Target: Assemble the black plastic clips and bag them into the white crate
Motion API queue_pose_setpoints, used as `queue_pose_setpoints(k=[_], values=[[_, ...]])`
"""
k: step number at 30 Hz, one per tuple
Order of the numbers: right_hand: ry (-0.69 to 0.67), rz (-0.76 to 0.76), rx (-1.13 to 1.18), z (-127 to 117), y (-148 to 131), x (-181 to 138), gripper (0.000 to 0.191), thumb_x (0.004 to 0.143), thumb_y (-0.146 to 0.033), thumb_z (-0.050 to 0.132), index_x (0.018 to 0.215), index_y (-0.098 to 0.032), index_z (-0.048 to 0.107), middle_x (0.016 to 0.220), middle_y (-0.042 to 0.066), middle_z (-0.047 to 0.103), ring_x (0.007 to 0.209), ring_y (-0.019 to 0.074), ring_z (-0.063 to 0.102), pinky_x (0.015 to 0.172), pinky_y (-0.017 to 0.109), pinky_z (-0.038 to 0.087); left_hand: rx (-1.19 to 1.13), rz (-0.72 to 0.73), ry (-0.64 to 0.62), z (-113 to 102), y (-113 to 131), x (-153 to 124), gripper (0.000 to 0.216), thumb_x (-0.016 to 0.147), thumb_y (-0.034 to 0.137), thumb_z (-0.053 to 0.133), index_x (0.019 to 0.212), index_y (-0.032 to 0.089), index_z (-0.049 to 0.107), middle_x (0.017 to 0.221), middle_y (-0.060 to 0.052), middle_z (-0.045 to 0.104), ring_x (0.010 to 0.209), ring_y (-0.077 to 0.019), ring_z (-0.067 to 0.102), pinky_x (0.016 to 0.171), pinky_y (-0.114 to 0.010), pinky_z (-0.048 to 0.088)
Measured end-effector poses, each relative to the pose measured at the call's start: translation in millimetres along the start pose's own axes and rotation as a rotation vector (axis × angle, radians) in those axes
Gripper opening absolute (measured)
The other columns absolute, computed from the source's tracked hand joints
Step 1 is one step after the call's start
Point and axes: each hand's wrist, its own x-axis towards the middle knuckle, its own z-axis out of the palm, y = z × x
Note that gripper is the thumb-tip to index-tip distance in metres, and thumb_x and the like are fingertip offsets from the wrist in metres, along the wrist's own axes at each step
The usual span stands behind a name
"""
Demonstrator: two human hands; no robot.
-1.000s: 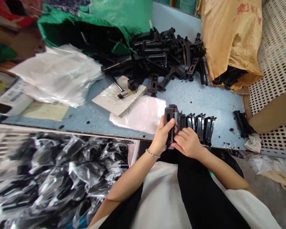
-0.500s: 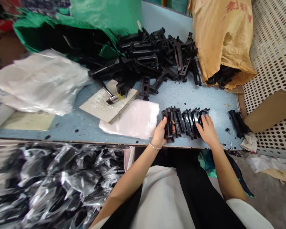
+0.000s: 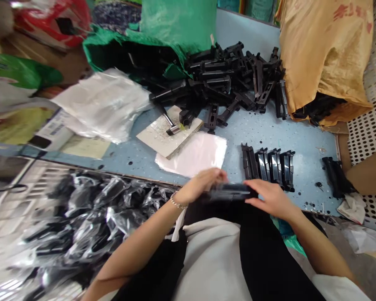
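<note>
Part [image 3: 231, 193]: now turned crosswise, off the row [image 3: 275, 165] (blurred); handling seems narrowed to it.
Right hand [image 3: 271, 197]: pinching one end.
Left hand [image 3: 202, 184]: other end, grip unclear.

Red characters [image 3: 347, 13] on the yellow sack [image 3: 316, 50] and print [image 3: 54, 128] on a box [image 3: 61, 137] are illegible.

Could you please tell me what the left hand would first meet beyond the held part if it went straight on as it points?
Past the held part, the left hand would probably meet the row of black parts, though depth is unclear.
</note>
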Motion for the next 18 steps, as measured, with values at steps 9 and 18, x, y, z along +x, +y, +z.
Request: queue_pose_setpoints(k=[9, 18], values=[[0.355, 0.545, 1.204, 39.8, 2.1, 14.3, 0.04, 0.085, -0.055, 0.072, 0.097, -0.017, 0.074, 0.092, 0.01, 0.079, 0.07, 0.0207, 0.073, 0.062, 0.032, 0.057, 0.835, 0.362, 0.504, -38.8, -15.7, 39.9, 0.02, 0.093, 0.019, 0.054, 0.075, 0.019, 0.061, 0.094, -0.011, 0.069, 0.093, -0.0252, 0.066, 0.088, -0.041, 0.055], [-0.039, 0.737, 1.797, 81.5, 1.0, 28.2, 0.04, 0.089, -0.054, 0.063, 0.093, -0.014, 0.071, 0.077, 0.008, 0.073, 0.059, 0.0125, 0.061, 0.049, 0.021, 0.051, 0.507, 0.351, 0.595, -52.6, -14.4, 30.2, 0.007, 0.086, 0.023, 0.061, 0.085, 0.019, 0.067, 0.084, -0.004, 0.073, 0.075, -0.017, 0.069, 0.071, -0.03, 0.057]])
